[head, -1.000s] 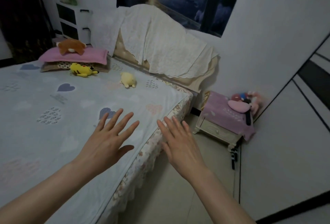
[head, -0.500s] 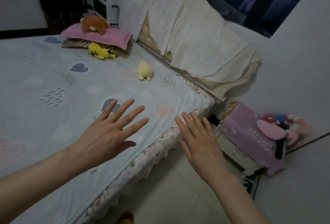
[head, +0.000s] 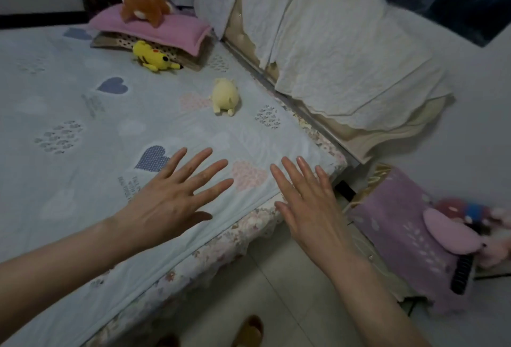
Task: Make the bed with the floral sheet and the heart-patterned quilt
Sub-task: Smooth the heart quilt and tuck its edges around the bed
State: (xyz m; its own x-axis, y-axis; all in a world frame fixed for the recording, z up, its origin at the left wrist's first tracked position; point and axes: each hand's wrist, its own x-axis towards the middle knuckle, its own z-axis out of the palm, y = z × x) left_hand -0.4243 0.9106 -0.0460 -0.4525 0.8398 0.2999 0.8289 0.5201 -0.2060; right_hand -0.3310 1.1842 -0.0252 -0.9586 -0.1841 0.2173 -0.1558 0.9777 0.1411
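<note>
Pale floor tiles (head: 276, 291) are filling the bottom of my feed, just beside the bed. Both bare forearms (head: 55, 263) are stretching forward from the lower edge, palms down.

I'm counting two hands. The left hand (head: 171, 200) is hanging over the heart-patterned quilt (head: 83, 180), its fingers straight and fanned well apart, thumb out to the side. The right hand (head: 307, 208) is sitting over the bed's near edge, fingers straight and close together, their tips over the quilt's corner. Neither is gripping anything, and I cannot tell whether either is actually touching the fabric.

That quilt is lying spread flat across the top of the mattress. The floral sheet (head: 243, 225) is showing beneath it as a band hanging down the bed's side.

To the right, near the bed's corner, a nightstand (head: 387, 272) is wearing a purple cloth (head: 395, 225), with pink plush toys (head: 453, 225) lying on it.

Further up the quilt I'm counting three toys: a pale yellow plush (head: 225, 96) lying alone, a bright yellow plush (head: 152, 56) against the pillows, and a brown plush (head: 146, 6) on top of them. Two pillows are sitting stacked there, a pink pillow (head: 177, 28) over a dotted pillow (head: 110, 41). Beyond, white cloth (head: 331, 42) is draping the headboard (head: 244, 34).
</note>
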